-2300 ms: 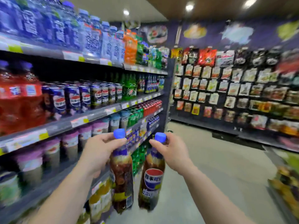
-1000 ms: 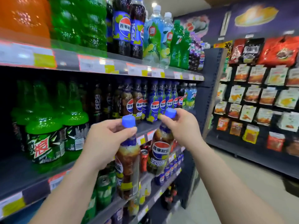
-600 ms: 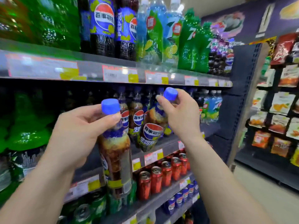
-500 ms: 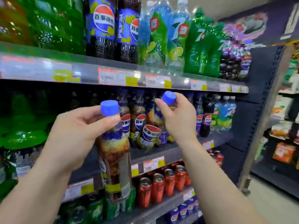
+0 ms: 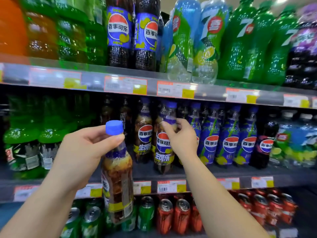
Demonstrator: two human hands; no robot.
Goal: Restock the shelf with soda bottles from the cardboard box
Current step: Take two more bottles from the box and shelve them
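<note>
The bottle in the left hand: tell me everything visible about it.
The cola bottle is clear plastic with a blue screw cap, a dark blue neck band and brown fizzy drink foaming near the top. A label with a yellow strip wraps its lower body. It hangs roughly upright in front of the shelf edge, not resting on anything. The left hand pinches it at the neck just under the cap; nothing else touches it.

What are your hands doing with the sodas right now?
Left hand gripping a cola bottle by the neck. Right hand setting another bottle on the middle shelf. Nothing blocking.
</note>
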